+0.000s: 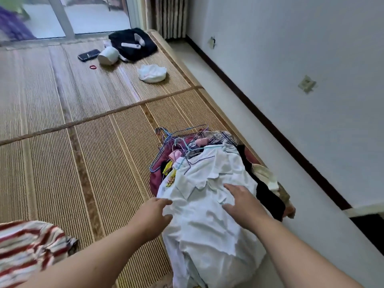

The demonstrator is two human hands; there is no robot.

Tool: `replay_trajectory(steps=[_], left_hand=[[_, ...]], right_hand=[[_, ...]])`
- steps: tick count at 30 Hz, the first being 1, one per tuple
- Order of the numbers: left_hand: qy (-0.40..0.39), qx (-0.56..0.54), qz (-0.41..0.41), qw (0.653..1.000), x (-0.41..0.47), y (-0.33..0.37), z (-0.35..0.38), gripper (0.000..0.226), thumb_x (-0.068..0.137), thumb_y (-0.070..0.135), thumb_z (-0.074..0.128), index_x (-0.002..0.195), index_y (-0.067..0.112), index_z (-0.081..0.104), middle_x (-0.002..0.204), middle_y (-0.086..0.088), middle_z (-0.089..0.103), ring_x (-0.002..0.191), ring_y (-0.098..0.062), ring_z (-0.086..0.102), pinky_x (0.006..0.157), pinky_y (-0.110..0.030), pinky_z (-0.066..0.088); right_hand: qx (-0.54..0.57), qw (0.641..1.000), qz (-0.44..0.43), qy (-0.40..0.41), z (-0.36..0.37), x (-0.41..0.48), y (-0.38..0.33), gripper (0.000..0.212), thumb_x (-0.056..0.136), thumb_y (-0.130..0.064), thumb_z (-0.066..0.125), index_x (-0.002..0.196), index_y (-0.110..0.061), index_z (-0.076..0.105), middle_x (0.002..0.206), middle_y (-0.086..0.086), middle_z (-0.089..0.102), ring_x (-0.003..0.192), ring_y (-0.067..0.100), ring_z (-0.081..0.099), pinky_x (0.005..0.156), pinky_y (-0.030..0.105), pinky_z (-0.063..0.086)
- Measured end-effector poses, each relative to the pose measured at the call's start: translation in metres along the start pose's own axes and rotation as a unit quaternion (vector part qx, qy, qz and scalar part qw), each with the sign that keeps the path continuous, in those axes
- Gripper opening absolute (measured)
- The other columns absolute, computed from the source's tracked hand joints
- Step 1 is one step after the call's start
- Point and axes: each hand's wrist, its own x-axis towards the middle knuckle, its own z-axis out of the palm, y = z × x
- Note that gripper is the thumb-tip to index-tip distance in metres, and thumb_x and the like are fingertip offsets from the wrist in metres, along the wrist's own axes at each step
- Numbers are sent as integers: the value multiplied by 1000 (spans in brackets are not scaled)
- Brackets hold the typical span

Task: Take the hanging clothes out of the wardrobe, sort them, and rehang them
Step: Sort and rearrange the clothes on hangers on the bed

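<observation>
Two hands over the pile, neither gripping: your left hand (154, 213) touches the near-left edge of the white shirt (218, 169) with relaxed fingers, and your right hand (243, 204) rests flat on its front. The shirt tops the clothes pile (207, 235), which lies on the woven mat (83, 142), close against the mat's right edge.

Risk 1: the wire hangers (176, 146) at the far end look interlocked. Lift the shirt straight up and its hook likely drags neighbours along.

Risk 2: a black garment (268, 196) already droops over the right edge. Any pull toward that side probably tips more of the pile onto the floor strip (270, 159) below the wall (311, 48).

Room: the mat to your left is broad and bare, so sort that way. A striped cloth (31, 246) sits near-left. The phone (89, 55), white cup (108, 56) and white bundle (152, 73) lie well apart at the far end.
</observation>
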Motion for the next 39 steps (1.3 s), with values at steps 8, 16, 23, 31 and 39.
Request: replay_trajectory(steps=[8, 16, 23, 31, 39], left_hand=[[52, -42, -109, 992, 103, -2, 64, 45, 87, 35, 59, 131, 34, 51, 135, 5, 52, 124, -16, 48, 101, -31, 38], [166, -20, -206, 964, 205, -3, 118, 52, 85, 36, 54, 135, 28, 43, 125, -7, 57, 116, -30, 50, 94, -37, 40], [117, 77, -265, 954, 199, -1, 111, 31, 88, 42, 47, 106, 19, 56, 111, -11, 56, 107, -34, 51, 88, -39, 41], [155, -144, -179, 961, 106, 42, 77, 21, 97, 31, 46, 78, 23, 52, 81, 2, 59, 85, -24, 58, 69, -33, 43], [274, -208, -185, 920, -70, 51, 0, 22, 97, 28, 47, 85, 19, 62, 82, 0, 64, 78, -19, 59, 70, -35, 44]], right_hand=[[41, 998, -47, 6, 29, 160, 50, 65, 84, -41, 62, 142, -28, 36, 140, 4, 39, 129, 21, 40, 105, 35, 35], [-129, 988, -58, 61, 35, 298, 85, 65, 91, -40, 43, 148, -32, 13, 153, 5, 24, 140, 27, 20, 113, 48, 17], [-107, 966, -206, 116, 25, 281, 99, 27, 84, -29, 48, 106, -15, 57, 109, 13, 58, 106, 34, 47, 90, 40, 33], [26, 946, -318, -52, -58, 201, 86, 32, 91, -32, 58, 123, -26, 60, 119, -7, 62, 114, 15, 54, 89, 19, 35], [44, 913, -401, -66, -95, 73, -13, 25, 92, -34, 56, 68, -42, 57, 68, -14, 60, 68, -2, 53, 58, 13, 37]])
